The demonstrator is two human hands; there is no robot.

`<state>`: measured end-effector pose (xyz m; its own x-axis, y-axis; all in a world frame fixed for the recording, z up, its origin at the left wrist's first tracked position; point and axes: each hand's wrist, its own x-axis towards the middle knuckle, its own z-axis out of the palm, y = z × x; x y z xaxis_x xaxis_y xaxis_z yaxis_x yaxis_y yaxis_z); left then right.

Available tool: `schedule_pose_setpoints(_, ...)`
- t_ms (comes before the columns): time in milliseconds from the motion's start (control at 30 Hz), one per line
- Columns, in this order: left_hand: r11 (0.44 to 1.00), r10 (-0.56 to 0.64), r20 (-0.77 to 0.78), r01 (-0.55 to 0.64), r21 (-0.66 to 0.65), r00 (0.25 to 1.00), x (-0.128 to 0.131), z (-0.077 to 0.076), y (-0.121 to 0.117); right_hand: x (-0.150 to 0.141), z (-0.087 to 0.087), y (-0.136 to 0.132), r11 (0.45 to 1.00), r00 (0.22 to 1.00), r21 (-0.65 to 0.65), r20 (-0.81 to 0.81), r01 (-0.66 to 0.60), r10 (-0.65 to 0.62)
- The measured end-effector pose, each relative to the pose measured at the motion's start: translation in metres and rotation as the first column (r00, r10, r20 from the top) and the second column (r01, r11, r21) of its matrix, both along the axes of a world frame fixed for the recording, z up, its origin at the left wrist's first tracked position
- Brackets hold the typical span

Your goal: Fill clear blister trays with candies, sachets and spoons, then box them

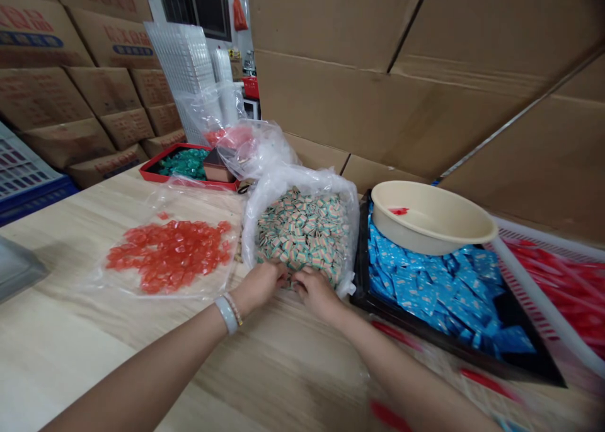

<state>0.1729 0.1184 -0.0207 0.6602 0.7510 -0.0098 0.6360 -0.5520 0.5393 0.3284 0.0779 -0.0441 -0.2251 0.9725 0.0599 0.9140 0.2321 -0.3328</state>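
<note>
Both my hands are at the near rim of a container lined with a clear plastic bag. Inside it lies a heap of small striped packets in green, white and orange. My left hand, with a pale bangle and a beaded bracelet at its wrist, has its fingers curled in. Close beside it, my right hand has thumb and fingers drawn together. What the fingertips pinch is too small or hidden to make out. Left of the container, orange-red wrapped pieces are spread on a clear plastic sheet.
Right of the container, a cream basin rests on blue packets in a black tray. Beyond it stands a basket of red packets. A red tray holds green pieces. Cardboard boxes wall the back.
</note>
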Motion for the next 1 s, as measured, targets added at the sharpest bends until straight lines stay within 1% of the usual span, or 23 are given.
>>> schedule_pose_setpoints(133, 0.997, -0.073, 0.003, 0.072, 0.024, 0.997, -0.001, -0.002, 0.0, 0.0, 0.002, -0.002, 1.0, 1.0, 0.008, 0.022, -0.008, 0.008)
schedule_pose_setpoints(233, 0.996, -0.088, -0.004, 0.088, 0.027, 0.996, -0.002, -0.002, 0.0, 0.001, 0.005, -0.003, 1.0, 1.0, 0.028, 0.026, 0.006, -0.007)
schedule_pose_setpoints(333, 0.998, -0.045, -0.016, 0.046, 0.034, 0.999, 0.0, -0.002, 0.0, 0.003, 0.012, -0.004, 0.996, 0.998, 0.086, 0.06, 0.022, -0.028)
schedule_pose_setpoints(433, 0.999, 0.021, -0.041, -0.02, 0.047, 0.999, 0.006, -0.002, -0.001, 0.003, 0.017, -0.005, 0.992, 0.985, 0.126, 0.173, -0.018, -0.004)
schedule_pose_setpoints(533, 0.998, 0.041, -0.061, -0.039, 0.047, 0.997, 0.013, -0.001, 0.0, 0.004, 0.015, -0.006, 0.993, 0.972, 0.102, 0.233, -0.053, 0.028)
schedule_pose_setpoints(700, 1.0, 0.0, -0.071, 0.001, 0.018, 0.997, 0.013, 0.002, 0.005, 0.008, 0.007, -0.007, 0.992, 0.986, 0.108, 0.163, -0.064, 0.046)
schedule_pose_setpoints(800, 1.0, 0.003, -0.066, -0.002, 0.027, 0.998, 0.01, 0.003, 0.004, 0.009, 0.006, -0.008, 0.99, 0.983, 0.12, 0.176, -0.075, 0.054)
schedule_pose_setpoints(867, 0.999, -0.015, -0.051, 0.017, 0.05, 0.999, 0.007, 0.003, 0.0, 0.01, 0.006, -0.009, 0.989, 0.979, 0.125, 0.198, -0.074, 0.048)
schedule_pose_setpoints(1000, 0.983, -0.141, -0.033, 0.144, 0.11, 0.989, -0.001, 0.0, -0.008, 0.011, 0.006, -0.01, 0.991, 0.977, 0.118, 0.209, -0.067, 0.041)
